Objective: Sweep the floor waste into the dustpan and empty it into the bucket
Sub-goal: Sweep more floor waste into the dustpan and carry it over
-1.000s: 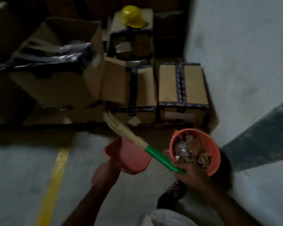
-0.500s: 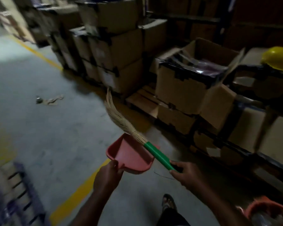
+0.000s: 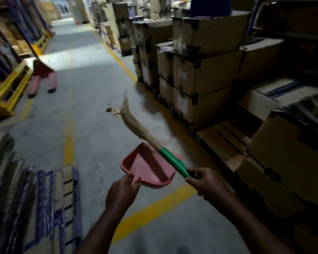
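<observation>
Both tools are up off the floor [image 3: 92, 140] here, carried rather than working. The left hand [image 3: 121, 191] has its grip closed round the stub handle of the pink dustpan [image 3: 147, 165]. It holds the pan roughly level, with the open mouth pointing ahead and to the left. The pan looks empty to me.

The right hand [image 3: 207, 182] has its grip wrapped round the tail end of the broom [image 3: 173, 162] on its green handle. The broom lies slantwise over the pan's right edge, with the bristles sticking up and forward, well clear of the ground. That makes sense for walking: nothing drags, and both tools are ready to drop into place.

The floor waste [image 3: 111, 110] is a small scrap pile, something shiny plus brownish bits. It lies further down the aisle, right by the bristle tips in this view, and near the stacked cardboard boxes [image 3: 200, 74] on the right. My guess is that's the next target. 1 thing to note: the bucket isn't in view, so emptying looks a way off.
</observation>
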Tool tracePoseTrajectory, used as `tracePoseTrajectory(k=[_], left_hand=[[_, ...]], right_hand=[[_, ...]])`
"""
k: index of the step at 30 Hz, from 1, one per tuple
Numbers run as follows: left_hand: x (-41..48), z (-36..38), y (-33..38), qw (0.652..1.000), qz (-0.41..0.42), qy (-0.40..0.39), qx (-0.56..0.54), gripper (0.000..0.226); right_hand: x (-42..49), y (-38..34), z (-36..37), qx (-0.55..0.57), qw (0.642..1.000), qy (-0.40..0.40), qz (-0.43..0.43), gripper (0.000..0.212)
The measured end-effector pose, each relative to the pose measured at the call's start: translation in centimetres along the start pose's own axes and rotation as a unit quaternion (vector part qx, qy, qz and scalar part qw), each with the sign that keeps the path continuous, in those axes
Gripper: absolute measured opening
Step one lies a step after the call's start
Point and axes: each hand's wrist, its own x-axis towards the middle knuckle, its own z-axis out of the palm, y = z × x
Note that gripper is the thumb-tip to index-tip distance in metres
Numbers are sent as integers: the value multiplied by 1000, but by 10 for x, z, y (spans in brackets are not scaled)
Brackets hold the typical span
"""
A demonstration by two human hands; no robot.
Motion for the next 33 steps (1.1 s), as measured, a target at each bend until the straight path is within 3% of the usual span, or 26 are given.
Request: tracePoseTrajectory(k=[7, 17, 33], left_hand=[[91, -29, -30, 993, -98, 57, -37, 36], [257, -54, -119, 975, -180, 93, -88, 38], [560, -98, -237, 972, -222, 28, -77, 34]], right_hand=[[138, -76, 31, -5, 997, -64, -35, 46], [308, -191, 139, -6, 988, -149, -44, 41], [578, -344, 313, 2, 983, -185, 18, 43]])
